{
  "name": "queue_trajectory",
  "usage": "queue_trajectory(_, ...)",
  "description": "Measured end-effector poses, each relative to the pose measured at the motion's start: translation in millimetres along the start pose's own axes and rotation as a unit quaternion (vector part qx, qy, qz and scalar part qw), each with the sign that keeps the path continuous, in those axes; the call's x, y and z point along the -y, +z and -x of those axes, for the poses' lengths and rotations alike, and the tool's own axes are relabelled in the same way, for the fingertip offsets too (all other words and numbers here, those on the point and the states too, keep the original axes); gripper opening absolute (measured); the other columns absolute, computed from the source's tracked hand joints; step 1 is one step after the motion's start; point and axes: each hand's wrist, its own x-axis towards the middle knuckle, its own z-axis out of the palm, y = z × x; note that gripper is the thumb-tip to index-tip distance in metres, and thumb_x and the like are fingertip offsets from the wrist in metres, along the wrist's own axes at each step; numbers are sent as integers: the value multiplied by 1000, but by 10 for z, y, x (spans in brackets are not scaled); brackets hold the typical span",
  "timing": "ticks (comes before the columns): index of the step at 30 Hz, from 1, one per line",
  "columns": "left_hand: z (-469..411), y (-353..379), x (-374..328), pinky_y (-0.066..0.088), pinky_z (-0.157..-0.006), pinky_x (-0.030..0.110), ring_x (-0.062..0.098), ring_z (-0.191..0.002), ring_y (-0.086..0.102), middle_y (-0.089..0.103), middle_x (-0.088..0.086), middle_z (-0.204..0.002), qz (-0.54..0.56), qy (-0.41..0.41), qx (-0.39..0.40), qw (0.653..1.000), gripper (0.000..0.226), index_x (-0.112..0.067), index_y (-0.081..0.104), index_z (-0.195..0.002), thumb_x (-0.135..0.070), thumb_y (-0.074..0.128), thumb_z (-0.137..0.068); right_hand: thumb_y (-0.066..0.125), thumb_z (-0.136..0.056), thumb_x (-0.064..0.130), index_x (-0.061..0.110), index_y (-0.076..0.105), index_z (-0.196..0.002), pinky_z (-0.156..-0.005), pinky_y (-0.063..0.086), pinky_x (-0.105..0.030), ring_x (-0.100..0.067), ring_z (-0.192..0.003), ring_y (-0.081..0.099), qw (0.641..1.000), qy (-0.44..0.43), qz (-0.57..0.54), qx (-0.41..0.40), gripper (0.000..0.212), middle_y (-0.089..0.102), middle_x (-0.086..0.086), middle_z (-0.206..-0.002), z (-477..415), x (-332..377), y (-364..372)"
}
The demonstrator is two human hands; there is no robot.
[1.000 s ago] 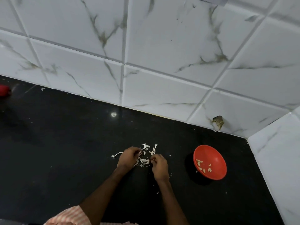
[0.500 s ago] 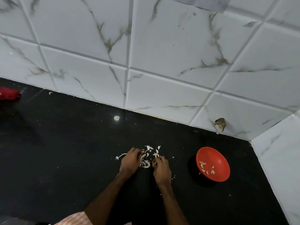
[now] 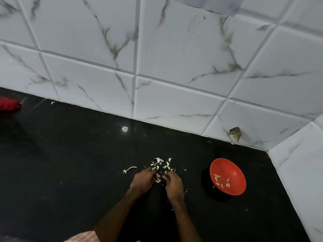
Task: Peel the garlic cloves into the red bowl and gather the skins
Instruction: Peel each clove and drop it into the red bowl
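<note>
Your left hand (image 3: pixel 142 180) and right hand (image 3: pixel 173 184) meet, fingers curled, over the garlic skins (image 3: pixel 161 165) scattered on the black table (image 3: pixel 70 163); what either grip pinches cannot be told. The red bowl (image 3: pixel 235 169), holding peeled cloves (image 3: pixel 221 181), sits well to the right.

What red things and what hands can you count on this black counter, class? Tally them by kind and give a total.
Round red plastic bowl: 1
Red object at the far left edge, too cut off to identify: 1
Bare hands, left hand and right hand: 2
Total: 4
</note>
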Motion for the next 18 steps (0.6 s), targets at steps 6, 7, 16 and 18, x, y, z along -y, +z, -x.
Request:
queue_trajectory(6,-114,-21,-84,51,-85,28,2,-95,63,68,-16,-101,233,-17,-52,971,13,-25,68,-106,-30,64,-95,71,-90,2,16,75,-90,-74,51,-14,1,-81,68,972,61,-221,-45,15,74,7,-85,-60,117,-165)
queue_trajectory(7,-147,-30,-105,53,-86,27,1,-92,65,71,-14,-98,277,-12,-52,959,12,-23,70,-105,-27,67,-94,71,-90,2,16,74,-90,-73,52,-15,0,-80,69,968,64,-239,-42,15,74,6,-84,-73,143,-186)
queue_trajectory(16,-228,-138,-195,46,-62,13,-5,-59,60,68,-8,-73,349,-34,-57,935,15,-20,63,-82,-13,68,-94,69,-94,13,24,75,-92,-78,58,-22,0,-83,69,970,55,-236,-35,12,74,9,-86,-130,296,-282)
queue_trajectory(18,-242,-151,-174,47,-67,13,-6,-66,63,71,-5,-75,361,-42,-78,928,19,-21,62,-80,-9,68,-93,66,-95,10,27,74,-95,-80,56,-20,3,-87,68,974,45,-220,-20,18,74,12,-90,-131,345,-310)
